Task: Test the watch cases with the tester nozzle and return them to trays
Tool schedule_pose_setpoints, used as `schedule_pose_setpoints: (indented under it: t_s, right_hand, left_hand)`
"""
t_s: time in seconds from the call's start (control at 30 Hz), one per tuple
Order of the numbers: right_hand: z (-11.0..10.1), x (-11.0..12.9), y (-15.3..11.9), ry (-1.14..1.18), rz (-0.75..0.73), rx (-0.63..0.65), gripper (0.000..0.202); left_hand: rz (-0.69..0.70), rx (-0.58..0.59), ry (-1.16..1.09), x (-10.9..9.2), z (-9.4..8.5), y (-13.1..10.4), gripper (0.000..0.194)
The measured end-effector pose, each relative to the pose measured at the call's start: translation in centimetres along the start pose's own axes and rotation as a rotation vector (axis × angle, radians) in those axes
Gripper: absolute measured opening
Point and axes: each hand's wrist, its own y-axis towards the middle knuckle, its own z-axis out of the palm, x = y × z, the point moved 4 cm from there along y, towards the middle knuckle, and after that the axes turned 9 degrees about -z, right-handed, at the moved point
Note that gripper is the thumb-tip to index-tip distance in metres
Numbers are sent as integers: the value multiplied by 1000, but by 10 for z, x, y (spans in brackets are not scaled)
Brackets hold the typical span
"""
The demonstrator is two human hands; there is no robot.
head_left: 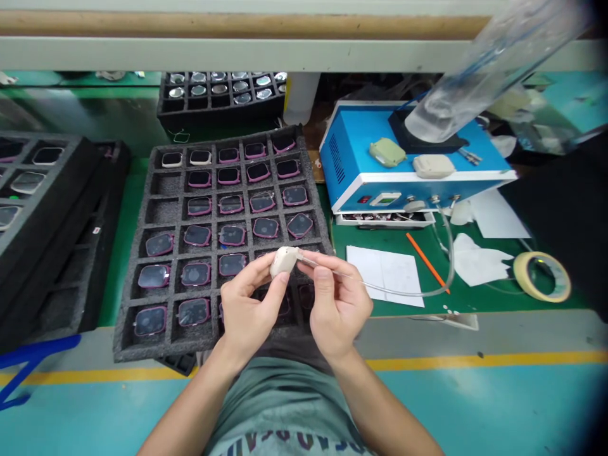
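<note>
Between the thumb and fingers of my left hand is a small beige smartwatch case, raised over the front of a grey foam tray. My right hand pinches a thin nozzle, whose tip meets the right side of the case; whether it goes inside cannot be seen. From the nozzle a clear hose loops back to a blue machine. Purple-framed watches fill most compartments of the tray, and my hands cover some at the front.
Two more cases, a green one and a beige one, lie on the machine near a clear cylinder. White paper, an orange stick and a tape roll lie at right. Stacked foam trays stand at left.
</note>
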Motion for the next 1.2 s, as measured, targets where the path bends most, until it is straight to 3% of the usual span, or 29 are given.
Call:
schedule_pose_setpoints:
  t_s: [1.2]
  right_hand:
    - [1, 0, 4, 35, 1, 13, 14]
  left_hand:
    - [34, 1, 92, 2, -1, 1, 30]
